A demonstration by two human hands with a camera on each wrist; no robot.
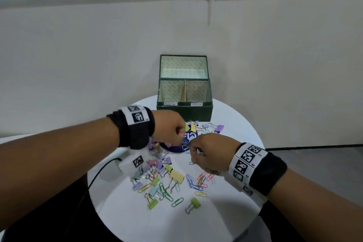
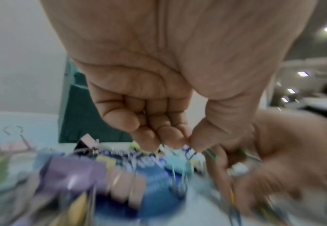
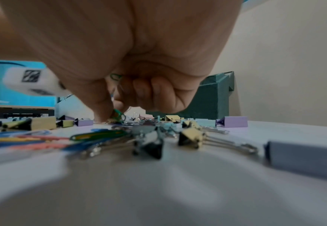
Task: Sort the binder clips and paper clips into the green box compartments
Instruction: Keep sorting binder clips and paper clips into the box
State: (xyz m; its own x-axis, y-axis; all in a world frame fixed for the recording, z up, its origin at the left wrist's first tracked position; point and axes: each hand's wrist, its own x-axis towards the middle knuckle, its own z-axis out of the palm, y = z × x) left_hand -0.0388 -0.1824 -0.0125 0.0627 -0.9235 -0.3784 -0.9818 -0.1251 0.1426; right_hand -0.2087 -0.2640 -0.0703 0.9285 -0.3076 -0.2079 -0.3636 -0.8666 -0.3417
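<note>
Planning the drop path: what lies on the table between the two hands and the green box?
In the head view, a cluster of pastel binder clips lies between the hands and the green box, partly on a dark blue round object.

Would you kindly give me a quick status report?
Left hand pinching blue paper clip. Right hand pinching green paper clip. Green box compartments look empty.
</note>
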